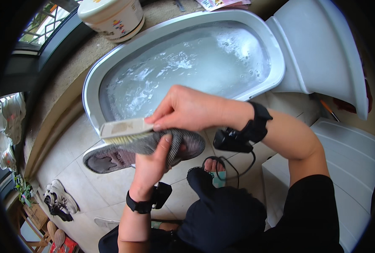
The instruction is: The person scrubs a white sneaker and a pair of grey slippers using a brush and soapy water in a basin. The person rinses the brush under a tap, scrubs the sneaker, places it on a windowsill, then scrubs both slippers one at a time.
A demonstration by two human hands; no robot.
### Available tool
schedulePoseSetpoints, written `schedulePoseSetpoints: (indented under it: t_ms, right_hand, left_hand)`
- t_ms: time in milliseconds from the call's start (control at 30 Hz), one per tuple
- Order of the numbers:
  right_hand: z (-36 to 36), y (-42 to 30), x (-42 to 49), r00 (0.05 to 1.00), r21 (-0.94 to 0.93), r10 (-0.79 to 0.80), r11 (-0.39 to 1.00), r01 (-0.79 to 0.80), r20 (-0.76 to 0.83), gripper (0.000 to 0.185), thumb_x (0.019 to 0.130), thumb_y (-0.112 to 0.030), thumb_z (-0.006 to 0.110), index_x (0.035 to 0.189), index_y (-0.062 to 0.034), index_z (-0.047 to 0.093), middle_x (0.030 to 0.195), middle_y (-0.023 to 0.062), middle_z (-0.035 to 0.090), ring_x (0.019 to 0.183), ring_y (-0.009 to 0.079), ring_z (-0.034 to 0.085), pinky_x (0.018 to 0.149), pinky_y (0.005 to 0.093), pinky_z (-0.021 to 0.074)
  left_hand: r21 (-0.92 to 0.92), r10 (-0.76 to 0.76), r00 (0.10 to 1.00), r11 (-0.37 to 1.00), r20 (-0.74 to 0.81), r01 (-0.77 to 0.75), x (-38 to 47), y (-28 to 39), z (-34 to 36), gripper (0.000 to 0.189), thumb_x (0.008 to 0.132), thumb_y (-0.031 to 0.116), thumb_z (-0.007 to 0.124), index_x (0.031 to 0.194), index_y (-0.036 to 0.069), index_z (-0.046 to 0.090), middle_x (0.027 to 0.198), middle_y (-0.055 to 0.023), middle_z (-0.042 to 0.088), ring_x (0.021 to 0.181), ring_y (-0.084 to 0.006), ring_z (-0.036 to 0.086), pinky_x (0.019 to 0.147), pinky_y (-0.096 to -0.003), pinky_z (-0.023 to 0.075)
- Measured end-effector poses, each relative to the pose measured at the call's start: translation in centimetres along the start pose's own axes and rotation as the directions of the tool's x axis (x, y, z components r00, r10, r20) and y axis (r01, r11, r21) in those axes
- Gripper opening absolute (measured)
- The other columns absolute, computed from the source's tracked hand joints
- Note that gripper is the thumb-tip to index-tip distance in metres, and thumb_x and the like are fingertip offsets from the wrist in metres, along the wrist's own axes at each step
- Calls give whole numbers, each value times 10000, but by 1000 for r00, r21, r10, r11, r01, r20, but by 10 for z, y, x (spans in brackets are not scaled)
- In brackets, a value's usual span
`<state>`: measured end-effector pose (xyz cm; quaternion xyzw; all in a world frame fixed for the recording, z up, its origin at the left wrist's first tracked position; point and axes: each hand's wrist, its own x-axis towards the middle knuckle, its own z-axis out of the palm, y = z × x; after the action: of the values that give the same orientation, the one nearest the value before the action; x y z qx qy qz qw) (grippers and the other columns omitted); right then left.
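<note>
My left hand (pixel 152 167) grips a grey striped fabric slipper (pixel 189 144) around its middle, with the thumb on top. Its worn insole (pixel 108 159) bears a dark patch and writing. From above, my right hand (pixel 187 109) pinches one end of a pale scrubbing brush (pixel 125 128). The brush's yellowish bristles (pixel 127 139) press against the slipper's upper side edge. Both are held at the near side of a white plastic tub (pixel 277 68), which holds cloudy, sudsy water (pixel 200 68).
A lidded white bucket (pixel 116 22) stands on the concrete ledge (pixel 68 69) behind the tub. At right are a large pale plastic panel (pixel 317 47) and a ribbed white surface (pixel 348 151). Several shoes (pixel 62 197) rest on the tiled floor at left. A cable (pixel 252 164) hangs from my right wrist device.
</note>
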<state>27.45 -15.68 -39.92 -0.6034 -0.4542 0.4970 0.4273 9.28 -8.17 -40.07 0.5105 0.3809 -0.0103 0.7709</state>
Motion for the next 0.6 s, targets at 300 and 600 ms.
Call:
schedulePoseSetpoints:
  t_ms: [300,600]
  right_hand:
    - [-25,-5,-21,966,-112,241,967,-230,94,255,799,-180,672,1007,-34,683,878,114,701,728,109,617,682,279,490]
    - [-33,-22,-26,927,-210,362,918,-336,101,240,805,-139,668,1019,-32,674,937,87,697,789,90,609,735,261,482]
  left_hand:
    - [190,45,985,979,167,-77,4,-1,-4,157,913,75,511,1018,-32,555,826,-75,621,650,-117,585,581,-253,487]
    - [226,114,977,962,183,-154,5,-9,-10,144,898,83,549,1001,-17,559,834,-62,609,749,-132,573,636,-262,477]
